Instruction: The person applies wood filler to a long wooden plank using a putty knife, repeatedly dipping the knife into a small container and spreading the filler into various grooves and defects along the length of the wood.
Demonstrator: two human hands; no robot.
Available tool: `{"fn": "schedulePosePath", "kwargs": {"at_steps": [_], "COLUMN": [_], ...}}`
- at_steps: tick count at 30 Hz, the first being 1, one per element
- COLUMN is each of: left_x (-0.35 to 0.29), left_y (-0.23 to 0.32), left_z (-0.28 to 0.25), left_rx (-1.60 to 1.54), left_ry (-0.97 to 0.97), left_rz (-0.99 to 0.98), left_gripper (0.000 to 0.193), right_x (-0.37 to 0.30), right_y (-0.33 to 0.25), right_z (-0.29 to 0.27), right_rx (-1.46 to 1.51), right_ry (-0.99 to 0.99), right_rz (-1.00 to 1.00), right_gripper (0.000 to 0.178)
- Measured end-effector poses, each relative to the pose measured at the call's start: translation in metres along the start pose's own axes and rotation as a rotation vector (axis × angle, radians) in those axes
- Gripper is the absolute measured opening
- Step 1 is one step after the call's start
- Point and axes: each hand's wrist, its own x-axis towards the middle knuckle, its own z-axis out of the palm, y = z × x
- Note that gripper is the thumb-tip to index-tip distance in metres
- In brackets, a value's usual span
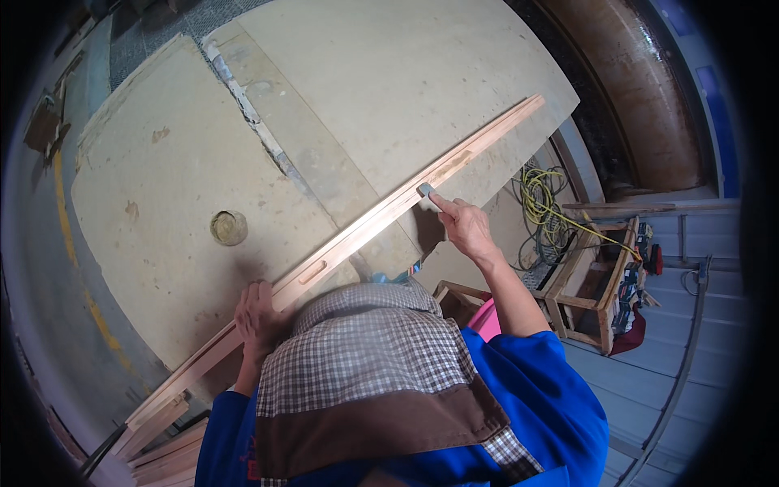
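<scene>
A long, pale wooden strip (369,229) lies slantwise across the worktable, running from lower left to upper right. My left hand (258,312) is closed over its near-left part, fingers on the far edge. My right hand (468,231) grips a small scraper (425,190), its flat grey blade touching the strip right of the middle; the handle is mostly hidden in my fist. Just beyond the blade, a tan patch (451,167) like filler marks the wood. Nearer my left hand, an elongated slot (312,272) shows in the strip.
The worktable (389,89) has a stained, pale top with a rough seam (243,105). A round pot (229,228) stands left of the strip. Coiled yellow cable (542,199) and a wooden rack (580,296) with tools are at right. More wooden strips (170,454) lie lower left.
</scene>
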Motion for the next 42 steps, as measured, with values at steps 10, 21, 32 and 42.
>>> {"fn": "schedulePosePath", "kwargs": {"at_steps": [10,21,32,42], "left_x": [-0.001,0.000,0.000,0.001], "left_y": [-0.003,-0.001,-0.006,-0.003], "left_z": [0.001,-0.002,-0.002,-0.003], "left_rx": [0.011,-0.039,-0.095,-0.095], "left_ry": [0.006,-0.024,0.013,0.049], "left_rz": [0.027,-0.011,0.034,0.072], "left_gripper": [0.040,0.039,0.041,0.035], "right_x": [0.012,0.012,-0.007,0.015], "right_y": [0.018,-0.071,-0.006,-0.037], "right_z": [-0.011,0.012,0.017,0.000], "right_rx": [-0.123,0.310,-0.130,0.204], "right_ry": [0.035,-0.227,0.023,-0.169], "right_rz": [0.029,0.342,-0.019,0.296], "right_gripper": [0.039,0.026,0.039,0.034]}}
